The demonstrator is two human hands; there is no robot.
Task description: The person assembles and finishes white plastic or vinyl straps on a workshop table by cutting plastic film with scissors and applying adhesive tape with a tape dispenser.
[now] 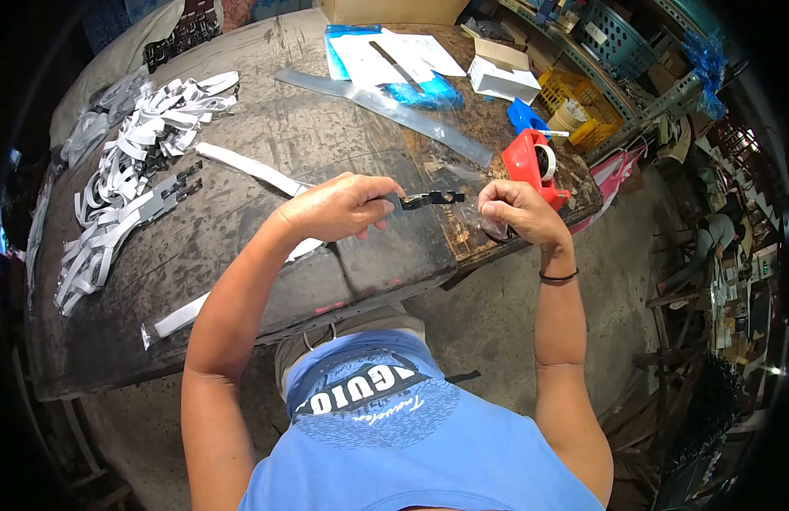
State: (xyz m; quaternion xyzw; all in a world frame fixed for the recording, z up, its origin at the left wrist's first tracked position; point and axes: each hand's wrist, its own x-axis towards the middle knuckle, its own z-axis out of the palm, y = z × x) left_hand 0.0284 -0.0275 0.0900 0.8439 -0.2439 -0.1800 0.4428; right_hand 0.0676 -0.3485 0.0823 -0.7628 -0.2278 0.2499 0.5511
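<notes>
Near the table's front edge, my left hand (352,204) is closed on a small black clip (433,199), which sticks out to the right from its fingertips. White straps (250,170) lie on the table behind and below that hand. My right hand (518,211) is pinched just right of the clip, with a bit of clear plastic (494,228) at its fingers. Beside it stands a red tape dispenser (531,166) with a roll of tape. A long clear plastic sleeve (394,111) lies across the table beyond both hands.
Bundled white straps (130,170) with grey and black ends cover the table's left side. Papers (399,60) on blue packaging, a white box (503,75) and a blue object (526,117) sit at the back. A yellow basket (586,106) is at the right; a person (710,243) is farther off.
</notes>
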